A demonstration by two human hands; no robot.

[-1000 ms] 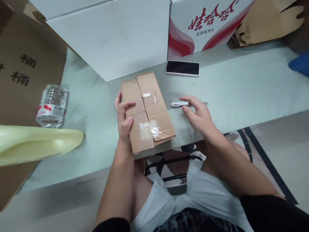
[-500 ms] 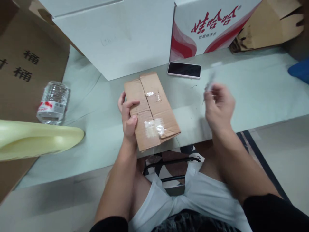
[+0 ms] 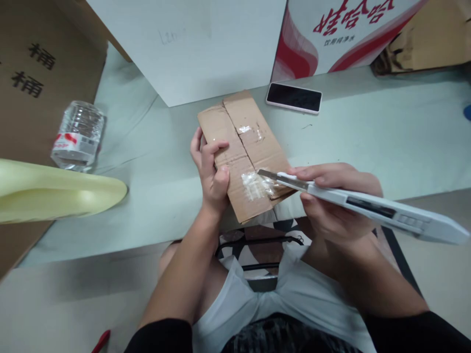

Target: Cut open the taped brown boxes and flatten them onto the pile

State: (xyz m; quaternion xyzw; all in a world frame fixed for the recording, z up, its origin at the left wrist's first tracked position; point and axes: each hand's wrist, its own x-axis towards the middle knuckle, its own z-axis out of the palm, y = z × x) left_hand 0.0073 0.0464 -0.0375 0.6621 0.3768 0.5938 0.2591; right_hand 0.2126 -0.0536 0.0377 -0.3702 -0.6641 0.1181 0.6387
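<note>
A small brown cardboard box [image 3: 241, 147] with clear tape over its centre seam lies on the pale green table [image 3: 368, 142], its near end at the table's front edge. My left hand [image 3: 209, 169] grips the box's left side, fingers curled over the top flap. My right hand [image 3: 333, 201] is closed around a white utility knife [image 3: 368, 206]. The knife's blade is out, and its tip sits over the taped patch at the box's near end.
A black phone [image 3: 294, 98] lies behind the box. A large white carton [image 3: 206, 44] and a red-and-white carton [image 3: 331, 34] stand at the back. A clear water bottle [image 3: 77, 135] lies left, near a brown carton [image 3: 37, 83] and a pale yellow object [image 3: 55, 189].
My right hand picked the knife up from the table, swung it through the air and brought its blade to the tape on the box's near end. My left hand kept hold of the box.
</note>
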